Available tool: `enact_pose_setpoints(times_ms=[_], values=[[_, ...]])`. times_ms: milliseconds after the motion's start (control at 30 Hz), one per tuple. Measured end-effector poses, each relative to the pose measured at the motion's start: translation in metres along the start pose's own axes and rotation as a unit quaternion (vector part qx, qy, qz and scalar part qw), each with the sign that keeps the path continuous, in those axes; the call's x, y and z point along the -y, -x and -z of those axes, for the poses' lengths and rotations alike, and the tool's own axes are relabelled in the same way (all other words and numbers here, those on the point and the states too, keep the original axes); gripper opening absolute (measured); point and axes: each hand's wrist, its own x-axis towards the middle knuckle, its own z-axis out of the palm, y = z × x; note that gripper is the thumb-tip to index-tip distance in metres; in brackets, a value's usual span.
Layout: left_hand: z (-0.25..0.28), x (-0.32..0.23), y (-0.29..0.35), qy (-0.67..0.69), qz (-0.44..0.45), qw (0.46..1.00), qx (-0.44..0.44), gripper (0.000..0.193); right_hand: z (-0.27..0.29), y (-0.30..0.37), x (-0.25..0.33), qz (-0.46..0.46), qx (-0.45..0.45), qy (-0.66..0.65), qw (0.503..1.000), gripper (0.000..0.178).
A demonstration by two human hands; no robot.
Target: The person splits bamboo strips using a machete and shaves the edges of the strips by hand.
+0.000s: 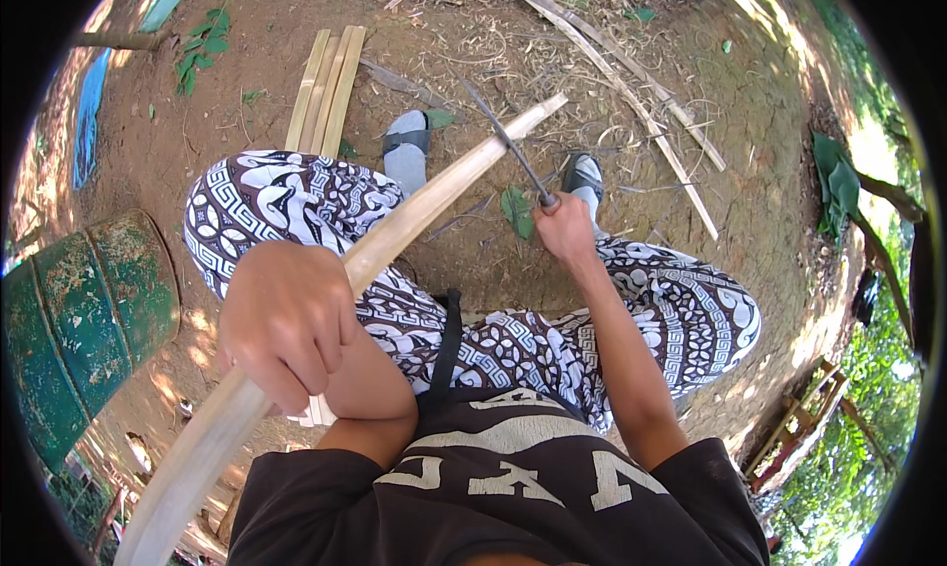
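Note:
A long, pale strip of bamboo or wood (429, 203) runs slantwise from the lower left, across my lap, to a tip beyond my knees. My left hand (288, 319) is wrapped round it near my left thigh. In my right hand (569, 232), the fingers are closed round the handle of a knife with a narrow dark blade (525, 164). That blade lies across the strip a little short of its far end, apparently touching it. The surface near the tip looks partly shaved.
Several flat pale slats (327, 87) lie side by side beyond my left knee. Long split strips (641, 107) and curly shavings (493, 43) are scattered over the dirt ahead. A rusty green drum (94, 319) lies at the left. My sandalled feet (405, 142) flank the strip's far part.

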Motion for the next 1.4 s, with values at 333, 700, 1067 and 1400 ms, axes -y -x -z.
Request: enact_pose_setpoints(times_ms=[333, 700, 1067, 1400], values=[[-0.006, 0.003, -0.004, -0.004, -0.009, 1.0, 0.006, 0.027, 0.037, 0.074, 0.102, 0.138, 0.096, -0.021, 0.986, 0.022], [-0.002, 0.009, -0.012, 0.012, 0.003, 1.0, 0.02, 0.017, 0.027, 0.022, 0.063, 0.038, 0.059, 0.055, 0.996, 0.019], [-0.009, -0.009, -0.003, 0.016, -0.061, 0.998, 0.023, 0.024, 0.003, -0.043, 0.0, -0.033, 0.014, 0.117, 0.993, 0.024], [-0.006, -0.007, -0.013, 0.01, -0.038, 0.999, 0.024, 0.02, 0.033, 0.025, 0.052, 0.068, 0.107, 0.057, 0.99, 0.018]])
